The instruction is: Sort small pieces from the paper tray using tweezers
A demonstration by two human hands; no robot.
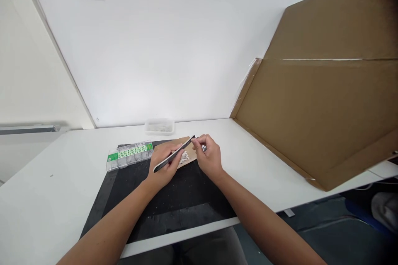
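My left hand [162, 167] is closed around a dark nail file [172, 156] with a pale edge, which slants up to the right. Close to the file's upper tip, my right hand [209, 155] is pinched shut; whatever its fingertips hold is too small and too hidden to name. Below both hands lies a brown sheet [188, 165], perhaps cardboard or paper, bearing a small heap of whitish bits [184, 157]. The sheet rests on a black mat [174, 198] dotted with pale specks.
Left of my hands sits a clear compartment case [129, 155] with a green-and-white label. A small translucent tray [159, 126] stands against the wall. On the right, a large opened cardboard box [323, 103] leans over the white table [40, 198].
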